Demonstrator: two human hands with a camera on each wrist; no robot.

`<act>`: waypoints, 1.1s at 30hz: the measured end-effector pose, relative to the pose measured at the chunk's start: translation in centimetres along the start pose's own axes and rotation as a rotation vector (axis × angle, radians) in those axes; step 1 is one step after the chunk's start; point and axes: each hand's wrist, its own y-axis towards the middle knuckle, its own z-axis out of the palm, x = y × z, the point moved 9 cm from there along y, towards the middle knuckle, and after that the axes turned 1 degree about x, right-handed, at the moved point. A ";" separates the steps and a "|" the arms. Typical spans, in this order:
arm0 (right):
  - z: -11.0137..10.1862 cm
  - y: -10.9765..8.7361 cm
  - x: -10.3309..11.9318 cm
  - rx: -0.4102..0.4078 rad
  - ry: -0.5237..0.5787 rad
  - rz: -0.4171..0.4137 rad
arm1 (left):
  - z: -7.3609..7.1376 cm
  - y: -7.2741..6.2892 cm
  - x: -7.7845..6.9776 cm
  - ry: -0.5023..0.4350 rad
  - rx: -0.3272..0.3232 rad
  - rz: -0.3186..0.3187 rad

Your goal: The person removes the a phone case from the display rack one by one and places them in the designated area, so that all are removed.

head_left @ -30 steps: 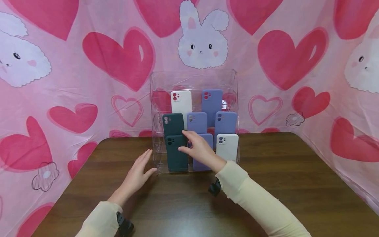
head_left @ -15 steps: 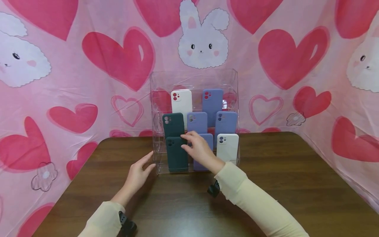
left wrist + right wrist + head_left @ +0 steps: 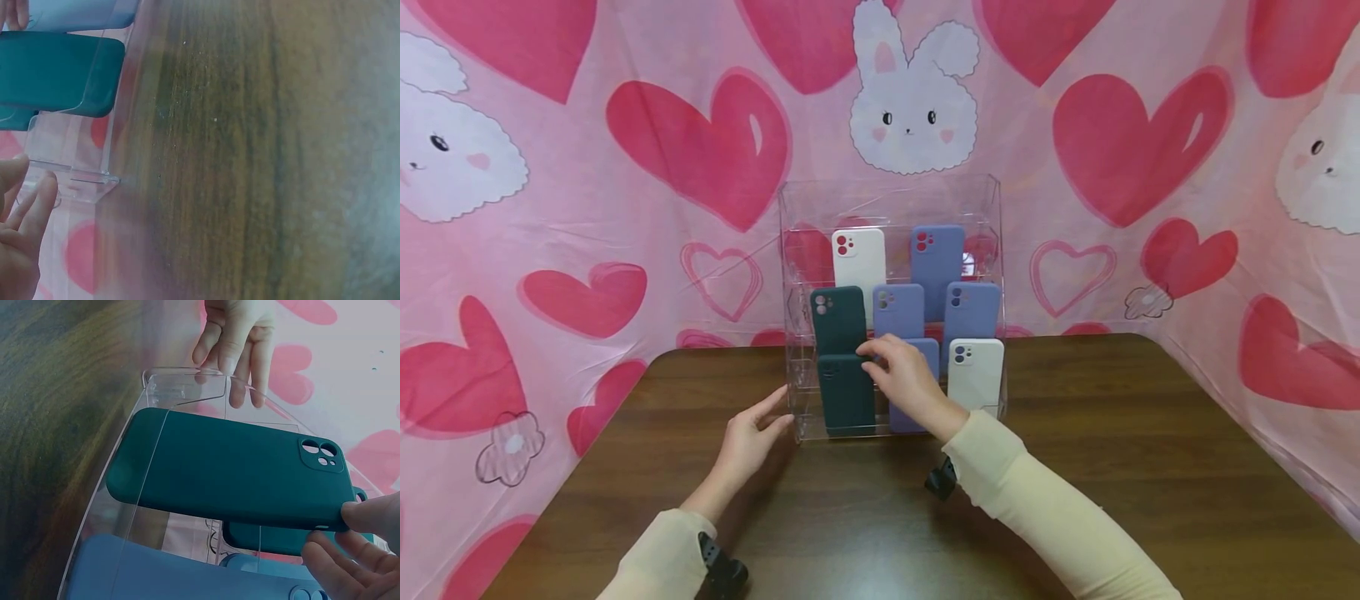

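A clear acrylic rack (image 3: 808, 406) holds several phone cases in stepped rows. My right hand (image 3: 910, 379) pinches the upper right corner of the front dark green phone case (image 3: 848, 402), thumb on its face and fingers behind. In the right wrist view, that green case (image 3: 231, 469) leans with its lower end behind the rack's front lip. Behind it stands another dark green case (image 3: 838, 317). My left hand (image 3: 747, 446) is at the rack's lower left side, fingers extended; whether they touch the panel is hard to tell.
Purple-blue cases (image 3: 972, 307) and white cases (image 3: 976, 375) stand in the rack's other slots. It stands on a dark wooden table (image 3: 1075, 450), close to a pink cloth backdrop (image 3: 1030, 150) with hearts and rabbits.
My right hand has taken hold of the front green case, and its top has tipped forward and lower. My left hand has shifted slightly, its fingers staying by the rack's left side.
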 end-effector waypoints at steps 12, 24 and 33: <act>-0.9 -0.1 0.6 -0.046 0.021 -0.052 | 0.2 0.1 0.1 -0.046 0.022 -0.035; -2.8 -0.4 2.8 -0.070 0.068 -0.109 | 0.3 0.1 0.2 -0.070 0.024 -0.054; -0.8 -1.4 2.3 0.042 0.153 -0.051 | 0.1 0.0 0.0 -0.052 0.010 -0.036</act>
